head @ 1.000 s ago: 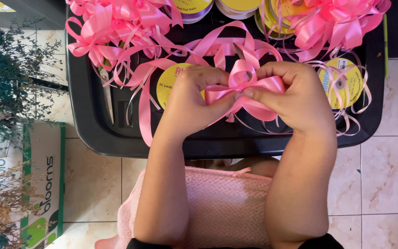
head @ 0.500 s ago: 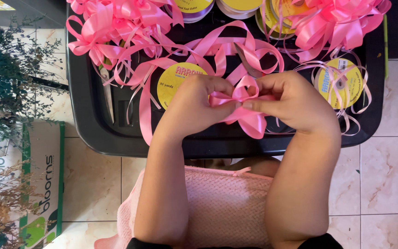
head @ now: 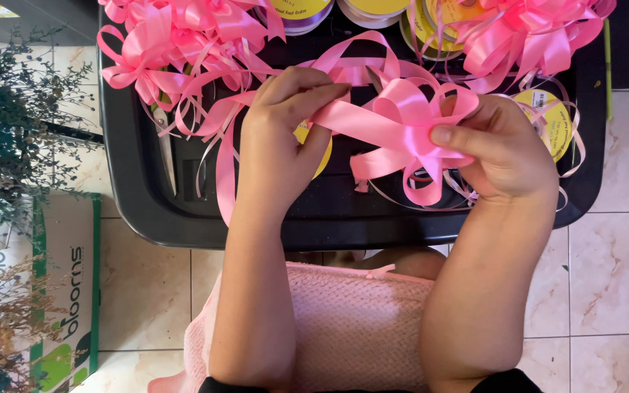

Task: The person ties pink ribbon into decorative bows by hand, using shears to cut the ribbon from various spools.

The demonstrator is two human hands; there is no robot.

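Above a black plastic surface (head: 140, 211) strewn with ribbon work, two bare hands hold a half-made pink ribbon bow (head: 409, 124) between them. The right hand (head: 504, 149) is closed on the bow's gathered middle, thumb pressed across the front of the loops and the other fingers curled behind; several loops fan out above and below the grip. The left hand (head: 282, 138) pinches a flat length of the same pink ribbon between thumb and forefinger, and this length runs taut and slanting from its fingertips to the bow. The other fingers of that hand are loosely bent.

Under the left hand a yellow-faced ribbon spool (head: 314, 149) lies partly hidden, and another yellow spool (head: 547, 120) lies just right of the right hand. Finished pink bows are heaped at the far left (head: 161, 44) and far right (head: 525, 33) of the surface, with loose curls of ribbon trailing between them. A pair of scissors (head: 165, 156) lies near the left edge, blades pointing toward the person.

A pink knitted cloth (head: 351, 327) covers the person's lap. On the pale tiled floor (head: 613, 276) to the left stands a green and white cardboard box (head: 63, 291) beside dried dark-blue flowers (head: 1, 124).
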